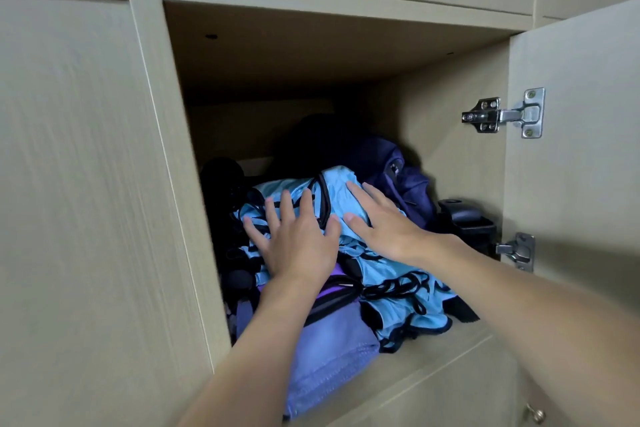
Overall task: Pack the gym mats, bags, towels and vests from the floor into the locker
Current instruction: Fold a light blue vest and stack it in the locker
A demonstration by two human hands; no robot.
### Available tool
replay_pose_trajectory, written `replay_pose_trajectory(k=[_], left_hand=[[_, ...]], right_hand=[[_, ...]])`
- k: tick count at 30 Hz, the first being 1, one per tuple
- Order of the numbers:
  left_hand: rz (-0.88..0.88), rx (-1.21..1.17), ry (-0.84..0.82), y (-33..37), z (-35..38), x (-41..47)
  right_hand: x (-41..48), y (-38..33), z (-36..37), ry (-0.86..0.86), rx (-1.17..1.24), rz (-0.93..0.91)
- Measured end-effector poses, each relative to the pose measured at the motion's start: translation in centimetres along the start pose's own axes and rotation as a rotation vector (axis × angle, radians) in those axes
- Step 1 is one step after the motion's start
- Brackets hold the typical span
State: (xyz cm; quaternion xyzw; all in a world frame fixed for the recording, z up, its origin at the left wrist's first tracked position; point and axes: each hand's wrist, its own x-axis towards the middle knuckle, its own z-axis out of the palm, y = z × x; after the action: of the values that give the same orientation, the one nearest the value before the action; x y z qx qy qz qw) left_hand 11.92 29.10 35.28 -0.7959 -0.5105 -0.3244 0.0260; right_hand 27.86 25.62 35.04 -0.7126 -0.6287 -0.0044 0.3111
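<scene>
The left hand [298,239] and right hand [381,224], fingers straight and spread, press atop light-blue black-trimmed vests [398,284] trailing toward the front-right edge of the locker shelf [440,347].

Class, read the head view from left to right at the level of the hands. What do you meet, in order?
Closed cupboard door → left hand → right hand → lower hinge → open locker door.

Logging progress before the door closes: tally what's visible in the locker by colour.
Light blue vests: 1 pile, not separable
Lilac cloth: 1
Dark purple bag: 1
Black items: 2 distinct, left and right
Total: 5
</scene>
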Motion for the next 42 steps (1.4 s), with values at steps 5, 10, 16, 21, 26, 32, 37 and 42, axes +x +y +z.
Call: replay_pose_trajectory(k=[5, 10, 16, 21, 26, 32, 37, 42], left_hand=[[0.015, -0.039, -0.014, 0.1, -1.5, -0.8], [0.055, -0.058, -0.010, -0.3, -3.1, -1.4], [0.102, -0.090, -0.032, -0.3, -4.0, -2.1], [0.169, -0.144, -0.062, -0.4, -4.4, -2.9], [0.332, -0.249, 0.009, -0.7, -4.0, -6.6], [0.476, -0.532, -0.219, -0.1, -1.1, -14.4], [0.591, -0.514, -0.522, -0.7, 4.2, -23.4], [0.653, -0.368, -0.859, -4.3, 10.6, -32.0]], right_hand=[[-1.6, -1.2, -1.3, 0.029, -0.029, 0.013], [-3.1, -2.7, -2.4, 0.046, -0.048, 0.040], [-4.3, -3.9, -3.2, 0.043, -0.095, 0.064], [-5.8, -4.6, -3.4, 0.049, -0.082, 0.080], [-11.2, -4.5, -2.9, 0.106, -0.053, 0.153], [-21.9, -1.9, 2.2, 0.143, -0.038, 0.381], [-32.4, 0.3, 7.3, 0.088, 0.011, 0.566], [-43.4, 1.9, 13.7, 0.021, 0.071, 0.797]])
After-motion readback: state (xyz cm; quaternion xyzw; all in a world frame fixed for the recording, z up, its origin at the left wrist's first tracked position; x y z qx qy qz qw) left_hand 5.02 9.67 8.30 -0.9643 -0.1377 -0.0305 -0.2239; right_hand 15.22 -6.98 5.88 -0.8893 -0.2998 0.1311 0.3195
